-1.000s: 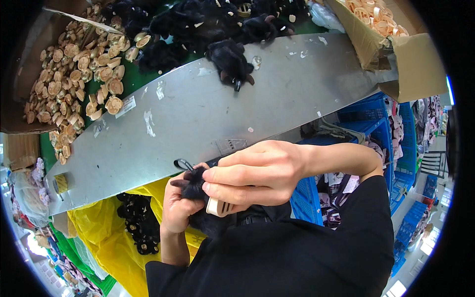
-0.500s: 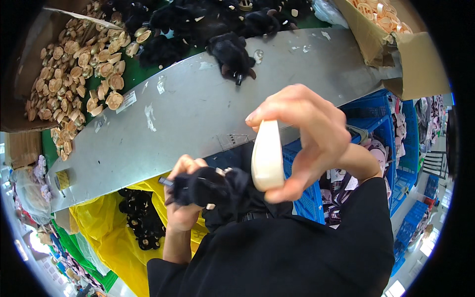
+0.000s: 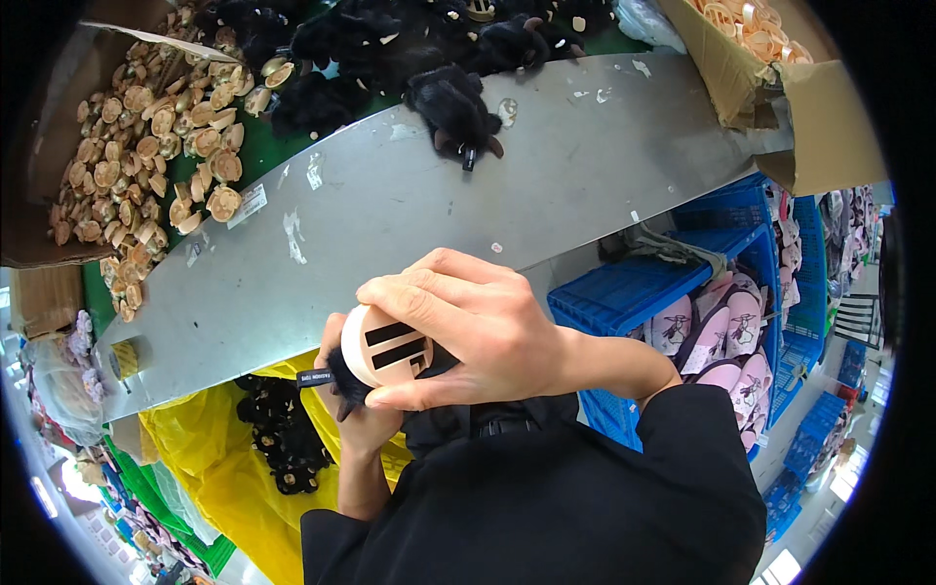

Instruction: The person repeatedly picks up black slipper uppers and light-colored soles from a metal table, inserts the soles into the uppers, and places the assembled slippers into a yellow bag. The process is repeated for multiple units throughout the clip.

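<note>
My right hand [image 3: 487,327] is closed round a cream plastic ring-shaped piece [image 3: 359,343] with slotted openings, its fingers over the top and its thumb below. The piece lies against a small black plush [image 3: 343,375] that my left hand [image 3: 366,427] grips from beneath, in front of my body. A black fabric tag [image 3: 314,377] sticks out to the left of the plush. Most of the plush and of my left fingers is hidden behind the plastic piece and my right hand.
Beyond my hands curves a grey metal table [image 3: 390,244] with one black plush [image 3: 453,112] on it and more heaped behind. Tan plastic parts [image 3: 127,166] spill at left; a cardboard box [image 3: 829,127] stands at right. Below are a yellow bag [image 3: 195,468] and blue crates [image 3: 604,302] with pink slippers.
My right hand has moved left and down, bringing the cream plastic piece from the right onto the plush. The piece has turned, so its slotted face shows. My left hand has stayed nearly in place.
</note>
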Tool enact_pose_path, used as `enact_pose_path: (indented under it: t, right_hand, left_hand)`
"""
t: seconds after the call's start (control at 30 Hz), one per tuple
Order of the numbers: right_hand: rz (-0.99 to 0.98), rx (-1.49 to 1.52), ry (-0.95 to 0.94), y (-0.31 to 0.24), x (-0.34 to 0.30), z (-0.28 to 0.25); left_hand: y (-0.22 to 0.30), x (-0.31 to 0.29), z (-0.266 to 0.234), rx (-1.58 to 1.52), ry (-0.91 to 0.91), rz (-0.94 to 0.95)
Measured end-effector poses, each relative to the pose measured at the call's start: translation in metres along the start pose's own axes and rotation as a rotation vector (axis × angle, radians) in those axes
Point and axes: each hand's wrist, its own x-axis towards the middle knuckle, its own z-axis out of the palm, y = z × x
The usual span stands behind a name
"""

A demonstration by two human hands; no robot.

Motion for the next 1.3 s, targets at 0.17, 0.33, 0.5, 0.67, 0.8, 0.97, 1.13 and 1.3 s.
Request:
enact_pose_path:
  t: [0.17, 0.33, 0.5, 0.67, 0.8, 0.97, 1.13, 1.3]
  right_hand:
    - [-0.044, 0.177, -0.13, 0.009, 0.0, -0.005]
    - [0.013, 0.175, -0.124, 0.012, 0.001, -0.002]
    - [0.09, 0.236, 0.034, 0.009, 0.011, 0.024]
    - [0.149, 0.448, 0.095, 0.015, 0.013, 0.043]
    - [0.371, 0.636, 0.081, 0.021, 0.0, 0.05]
    - [0.432, 0.545, 0.014, 0.027, -0.003, 0.053]
    - [0.402, 0.415, -0.015, 0.029, -0.008, 0.043]
    - [0.338, 0.389, 0.006, 0.043, -0.025, 0.042]
  left_hand:
    - [-0.003, -0.003, -0.006, -0.016, -0.088, 0.019]
    - [0.002, -0.006, 0.0, -0.118, -0.053, -0.122]
    - [-0.002, -0.007, 0.014, 0.218, -0.001, 0.123]
    - [-0.006, -0.002, 0.007, 0.291, 0.069, 0.231]
    - [-0.008, 0.0, 0.001, 0.407, 0.093, 0.308]
    - [-0.015, 0.005, 0.004, 0.282, 0.272, 0.196]
    - [-0.026, 0.006, -0.002, 0.321, 0.186, 0.17]
    - [-0.022, 0.009, -0.011, 0.005, 0.012, -0.035]
